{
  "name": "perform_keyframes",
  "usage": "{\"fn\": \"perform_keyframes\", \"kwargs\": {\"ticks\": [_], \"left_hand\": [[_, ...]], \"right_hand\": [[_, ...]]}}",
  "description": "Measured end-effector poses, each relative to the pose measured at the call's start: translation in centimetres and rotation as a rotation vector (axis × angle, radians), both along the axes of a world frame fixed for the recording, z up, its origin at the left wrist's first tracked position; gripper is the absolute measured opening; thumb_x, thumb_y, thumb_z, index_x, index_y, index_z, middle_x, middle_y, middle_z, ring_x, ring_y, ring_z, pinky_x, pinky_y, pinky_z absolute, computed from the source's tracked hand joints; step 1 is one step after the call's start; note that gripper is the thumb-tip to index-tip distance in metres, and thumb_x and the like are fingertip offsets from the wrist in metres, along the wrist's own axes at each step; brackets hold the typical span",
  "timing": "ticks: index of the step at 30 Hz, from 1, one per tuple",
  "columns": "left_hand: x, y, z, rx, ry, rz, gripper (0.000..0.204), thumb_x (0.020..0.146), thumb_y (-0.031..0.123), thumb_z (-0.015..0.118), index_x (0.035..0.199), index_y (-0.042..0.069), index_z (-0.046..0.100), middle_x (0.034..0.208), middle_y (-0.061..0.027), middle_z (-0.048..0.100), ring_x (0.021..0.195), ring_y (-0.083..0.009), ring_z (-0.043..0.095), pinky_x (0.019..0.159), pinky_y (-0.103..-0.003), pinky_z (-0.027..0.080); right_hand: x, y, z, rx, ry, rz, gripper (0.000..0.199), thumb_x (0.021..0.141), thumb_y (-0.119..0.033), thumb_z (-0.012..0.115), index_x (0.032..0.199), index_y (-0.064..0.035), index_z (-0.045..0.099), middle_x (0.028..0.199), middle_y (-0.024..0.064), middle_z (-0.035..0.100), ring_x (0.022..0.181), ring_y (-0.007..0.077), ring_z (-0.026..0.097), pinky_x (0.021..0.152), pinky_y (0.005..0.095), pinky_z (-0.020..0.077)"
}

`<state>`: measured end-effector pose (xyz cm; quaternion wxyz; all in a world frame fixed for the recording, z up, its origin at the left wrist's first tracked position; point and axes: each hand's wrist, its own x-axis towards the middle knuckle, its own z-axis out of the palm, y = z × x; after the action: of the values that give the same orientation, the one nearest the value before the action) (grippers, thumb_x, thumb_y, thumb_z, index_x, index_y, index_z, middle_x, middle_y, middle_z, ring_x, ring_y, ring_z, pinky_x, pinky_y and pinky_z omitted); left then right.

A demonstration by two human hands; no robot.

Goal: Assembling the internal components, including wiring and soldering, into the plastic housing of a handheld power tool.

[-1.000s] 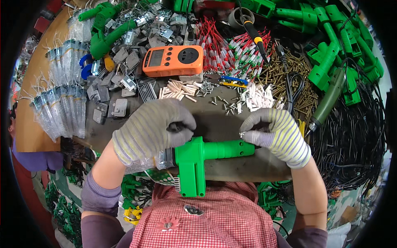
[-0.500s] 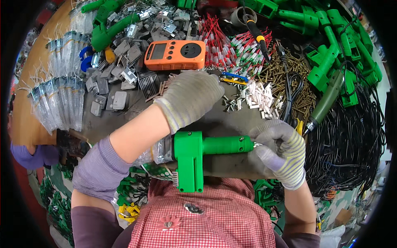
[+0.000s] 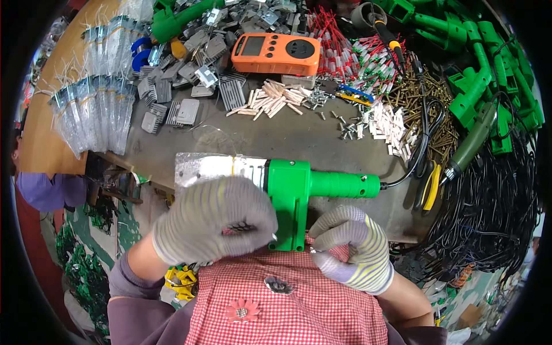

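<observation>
A green plastic tool [image 3: 299, 184] with a round handle and a flat silver metal plate [image 3: 210, 167] lies across the grey bench top, its black cord [image 3: 411, 167] running off to the right. My left hand [image 3: 215, 221], in a grey knit glove, closes over the tool's near side where the plate meets the green body. My right hand [image 3: 351, 247], in a striped glove, is curled beside the tool's green foot with its fingertips pinched together. Whether something small sits between them is hidden.
An orange meter [image 3: 276, 53] lies at the back, with metal heat-sink pieces [image 3: 184, 109], small wooden sticks [image 3: 270, 100], screws [image 3: 348, 123] and white connectors [image 3: 391, 123] around it. Clear bags [image 3: 95, 112] are at left. Green tool shells [image 3: 483, 69] and black cables [image 3: 489, 213] are at right.
The tool has slid away from me and lies fully on the bench. My left hand came back from the far side onto the tool; my right hand left the handle for the foot.
</observation>
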<state>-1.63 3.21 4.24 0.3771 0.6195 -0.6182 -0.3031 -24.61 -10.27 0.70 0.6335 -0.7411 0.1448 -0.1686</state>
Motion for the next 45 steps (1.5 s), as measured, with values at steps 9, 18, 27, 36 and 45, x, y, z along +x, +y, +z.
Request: {"fn": "perform_keyframes", "kwargs": {"ticks": [9, 18, 27, 36, 45], "left_hand": [[-2.1, 2.9, -1.4, -0.253, -0.575, -0.286, 0.025, 0.071, 0.021, 0.069, 0.095, 0.016, 0.070, 0.100, 0.0019, 0.069, 0.094, -0.0185, 0.065, 0.080, -0.037, 0.053], [-3.3, 2.7, -3.1, -0.396, -0.622, -0.211, 0.026, 0.072, 0.024, 0.068, 0.096, 0.018, 0.074, 0.096, 0.0029, 0.066, 0.092, -0.0171, 0.064, 0.073, -0.035, 0.053], [-4.1, 1.9, -3.3, -0.472, -0.748, -0.187, 0.033, 0.064, 0.025, 0.068, 0.095, 0.018, 0.077, 0.089, 0.0049, 0.062, 0.087, -0.0159, 0.061, 0.068, -0.033, 0.050], [-4.6, 0.1, -2.5, -0.277, -0.544, -0.146, 0.028, 0.061, 0.021, 0.083, 0.088, 0.017, 0.074, 0.082, 0.0035, 0.057, 0.077, -0.0196, 0.057, 0.063, -0.036, 0.046], [0.6, -10.0, -1.4, -0.283, -0.569, 0.084, 0.019, 0.077, 0.017, 0.075, 0.095, 0.012, 0.073, 0.080, -0.0056, 0.062, 0.077, -0.0289, 0.061, 0.066, -0.041, 0.047]], "right_hand": [[0.9, 1.4, -1.0, -0.476, -0.108, -0.015, 0.019, 0.069, -0.003, 0.080, 0.084, -0.0088, 0.070, 0.094, 0.0073, 0.064, 0.074, 0.0271, 0.063, 0.064, 0.0372, 0.0508], [0.5, 1.4, -1.2, -0.698, -0.107, -0.020, 0.017, 0.068, -0.006, 0.080, 0.082, -0.0087, 0.071, 0.089, 0.0075, 0.066, 0.069, 0.0268, 0.064, 0.060, 0.0387, 0.0526], [-1.4, 0.8, -1.6, -0.497, -0.098, -0.114, 0.018, 0.071, -0.004, 0.080, 0.086, -0.0098, 0.072, 0.096, 0.0082, 0.069, 0.075, 0.0263, 0.068, 0.066, 0.0369, 0.0558], [-4.2, -1.3, -1.4, 0.356, -0.166, -0.384, 0.023, 0.084, 0.006, 0.073, 0.094, -0.0038, 0.056, 0.097, 0.0164, 0.068, 0.080, 0.0150, 0.068, 0.071, 0.0272, 0.0572], [-1.2, -3.1, 1.5, 0.455, 0.187, -0.509, 0.016, 0.096, 0.000, 0.060, 0.112, 0.0021, 0.058, 0.083, 0.0095, 0.069, 0.062, 0.0080, 0.063, 0.056, 0.0209, 0.0505]]}}
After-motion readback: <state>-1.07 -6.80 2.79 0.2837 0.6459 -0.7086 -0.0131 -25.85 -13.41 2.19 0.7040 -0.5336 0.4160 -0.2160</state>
